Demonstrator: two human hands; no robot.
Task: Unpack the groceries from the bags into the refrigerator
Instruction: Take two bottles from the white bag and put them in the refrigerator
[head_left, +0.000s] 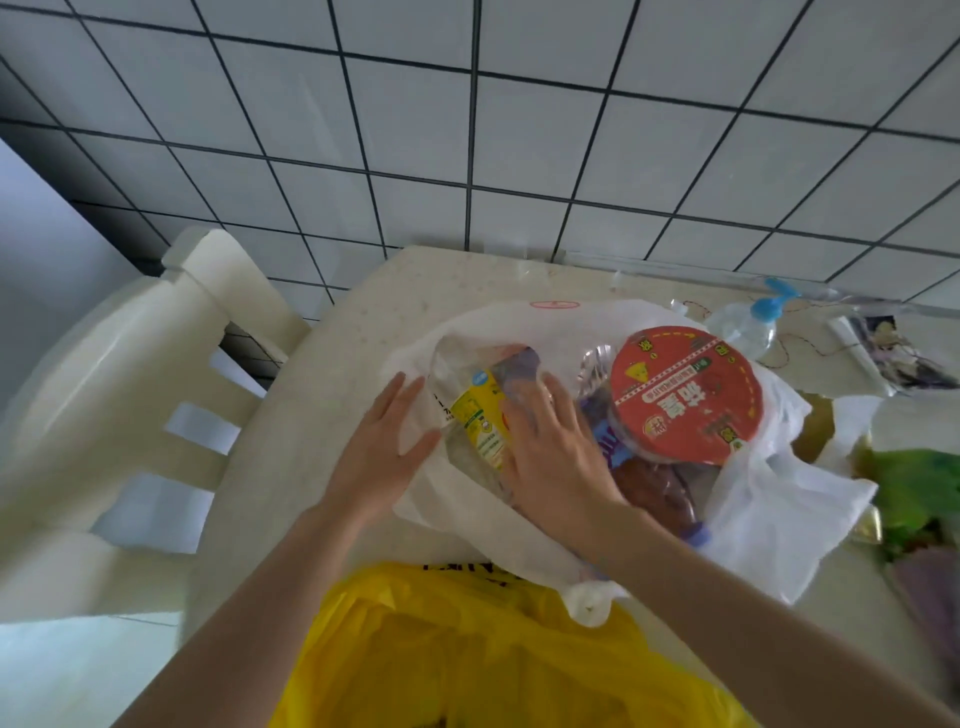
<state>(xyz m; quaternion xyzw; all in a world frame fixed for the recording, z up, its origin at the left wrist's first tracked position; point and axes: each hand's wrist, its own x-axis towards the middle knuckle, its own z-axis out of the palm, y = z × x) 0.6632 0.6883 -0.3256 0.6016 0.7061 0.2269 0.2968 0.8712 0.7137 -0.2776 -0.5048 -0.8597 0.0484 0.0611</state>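
A white plastic bag (769, 509) lies open on the beige table (332, 405). Inside it are a yellow-labelled package (475, 415), a round red-lidded noodle bowl (685, 395) and a dark reddish-brown pack (660, 488) under the bowl. My left hand (384, 447) rests flat on the bag's left edge, fingers apart. My right hand (550, 447) reaches into the bag and lies over the yellow-labelled package, fingers curled on its clear wrapping. A yellow plastic bag (467, 654) sits at the table's near edge, below my arms.
A cream plastic chair (135, 395) stands left of the table. A clear bottle with a blue cap (748, 322), a printed card (893, 353) and green leafy produce (919, 493) lie on the right. A tiled wall (519, 130) runs behind the table.
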